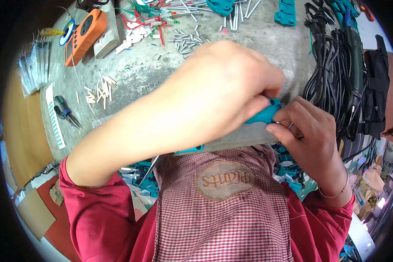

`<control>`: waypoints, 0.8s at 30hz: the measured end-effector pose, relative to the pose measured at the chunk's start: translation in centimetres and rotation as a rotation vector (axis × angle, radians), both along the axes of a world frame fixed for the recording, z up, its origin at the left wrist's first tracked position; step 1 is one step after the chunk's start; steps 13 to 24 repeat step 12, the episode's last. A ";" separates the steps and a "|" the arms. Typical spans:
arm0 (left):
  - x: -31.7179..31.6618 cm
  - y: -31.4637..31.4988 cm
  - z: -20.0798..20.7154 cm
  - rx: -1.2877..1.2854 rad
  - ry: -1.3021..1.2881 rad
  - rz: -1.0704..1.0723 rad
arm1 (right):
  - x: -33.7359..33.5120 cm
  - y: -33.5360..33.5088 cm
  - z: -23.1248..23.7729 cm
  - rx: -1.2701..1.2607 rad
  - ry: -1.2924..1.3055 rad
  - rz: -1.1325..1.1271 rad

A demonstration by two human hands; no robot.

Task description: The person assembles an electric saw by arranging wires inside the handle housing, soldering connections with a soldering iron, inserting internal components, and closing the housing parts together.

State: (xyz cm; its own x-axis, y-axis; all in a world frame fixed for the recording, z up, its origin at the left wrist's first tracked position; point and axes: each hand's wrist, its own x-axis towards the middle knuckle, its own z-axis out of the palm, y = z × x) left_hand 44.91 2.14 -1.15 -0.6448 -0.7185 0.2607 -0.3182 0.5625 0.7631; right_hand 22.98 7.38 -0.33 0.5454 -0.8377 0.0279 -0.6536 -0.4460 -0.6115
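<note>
A teal plastic piece (262, 115) is held between my two hands just above the front of the grey worktable. My left hand (236, 83) reaches across from the left, its fingers closed round the piece's far left side and partly hidden behind the hand. On the right, my right hand (308, 131) is closed with thumb and fingertips at the piece's right end. A small shiny bit shows at those fingertips, too small to name. Much of the piece is covered by my fingers. Below my left forearm, another teal part (190, 149) lies at the table's near edge.
Silver screws (185, 41) and red and green wires (148, 17) lie at the back. Pale short sticks (101, 91), pliers (66, 112) and an orange device (86, 36) are on the left. Bundled black cables (329, 65) fill the right side. More teal housings (285, 13) sit far back.
</note>
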 end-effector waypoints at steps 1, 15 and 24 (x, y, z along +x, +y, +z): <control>-0.6 0.0 -0.4 -0.047 -0.034 -0.009 | 0.0 0.0 -0.2 -0.003 -0.003 -0.006; -2.2 0.2 -2.0 -0.190 -0.065 -0.001 | -0.7 -0.3 0.6 0.139 0.042 -0.164; -2.2 0.2 -2.0 -0.190 -0.065 -0.001 | -0.7 -0.3 0.6 0.139 0.042 -0.164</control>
